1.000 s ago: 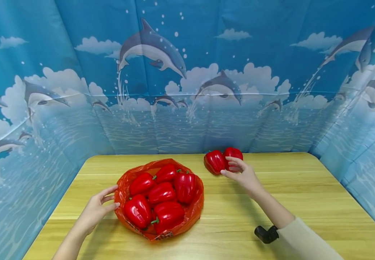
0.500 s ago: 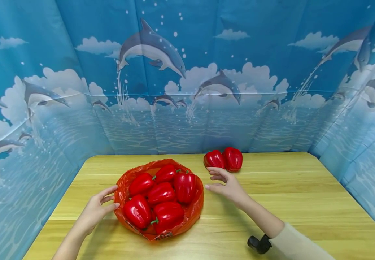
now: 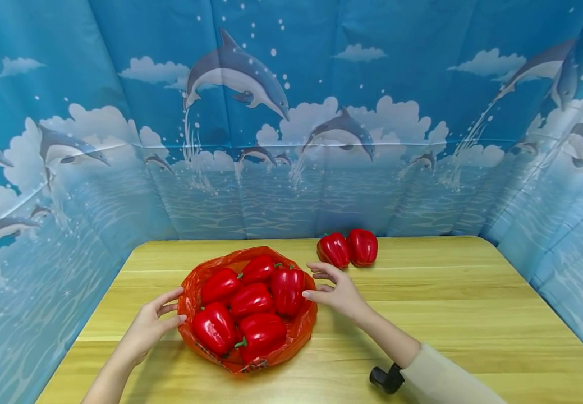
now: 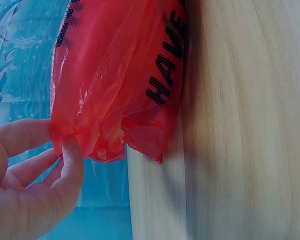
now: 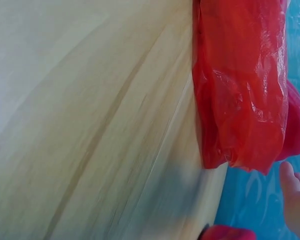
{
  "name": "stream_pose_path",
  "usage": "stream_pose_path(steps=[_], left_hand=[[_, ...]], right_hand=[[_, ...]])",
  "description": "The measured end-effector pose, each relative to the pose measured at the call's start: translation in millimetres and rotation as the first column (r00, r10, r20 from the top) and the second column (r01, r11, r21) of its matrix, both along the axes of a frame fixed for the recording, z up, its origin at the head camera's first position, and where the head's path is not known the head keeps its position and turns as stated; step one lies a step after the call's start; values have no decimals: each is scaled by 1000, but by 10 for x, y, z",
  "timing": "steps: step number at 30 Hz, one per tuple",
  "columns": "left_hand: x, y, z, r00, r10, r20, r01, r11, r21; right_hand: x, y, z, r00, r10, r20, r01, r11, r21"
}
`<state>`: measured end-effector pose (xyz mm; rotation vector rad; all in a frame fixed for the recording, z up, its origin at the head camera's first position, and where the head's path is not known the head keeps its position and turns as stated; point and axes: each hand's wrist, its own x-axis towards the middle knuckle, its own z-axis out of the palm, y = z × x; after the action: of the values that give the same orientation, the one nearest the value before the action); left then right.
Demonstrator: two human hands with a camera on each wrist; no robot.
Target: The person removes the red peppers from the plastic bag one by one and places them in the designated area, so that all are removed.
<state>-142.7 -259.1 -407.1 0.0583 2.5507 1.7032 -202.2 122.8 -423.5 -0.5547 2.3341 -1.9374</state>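
A red plastic bag (image 3: 302, 335) stands on the table with its mouth spread wide. Several glossy red bell peppers (image 3: 252, 300) with green stems lie inside it. At the bag's left rim, my left hand (image 3: 151, 321) pinches the thin plastic between thumb and fingers; the left wrist view shows the thumb (image 4: 72, 160) over the film. My right hand (image 3: 339, 292) reaches to the bag's right rim, fingers relaxed and apart, holding nothing. Its thumb tip overlaps the rim beside the rightmost pepper (image 3: 287, 290). In the right wrist view, the hand (image 5: 296, 202) shows only partly at the edge.
Two more red bell peppers (image 3: 334, 250) (image 3: 362, 247) sit side by side near the back edge of the wooden table (image 3: 453, 303). A blue dolphin-print curtain (image 3: 291, 191) hangs around the back and sides. A black device (image 3: 387, 380) is at the right wrist.
My right hand has moved left and toward me, from the two peppers at the back to the bag's right rim. The left hand and the bag have stayed in place.
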Motion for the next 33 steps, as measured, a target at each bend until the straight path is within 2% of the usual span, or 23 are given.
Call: stream_pose_path(steps=[7,15,33], left_hand=[[5,-9,-2,1000,-5,2,5,1000,0],[5,-5,0,1000,0,4,0,1000,-4],[18,-19,-23,1000,-1,6,1,1000,-2]], right_hand=[[-19,-112,5,1000,-19,8,19,999,-26],[-12,-213,-11,999,-35,19,35,999,0],[-10,-277,-110,998,-13,-54,17,997,72]])
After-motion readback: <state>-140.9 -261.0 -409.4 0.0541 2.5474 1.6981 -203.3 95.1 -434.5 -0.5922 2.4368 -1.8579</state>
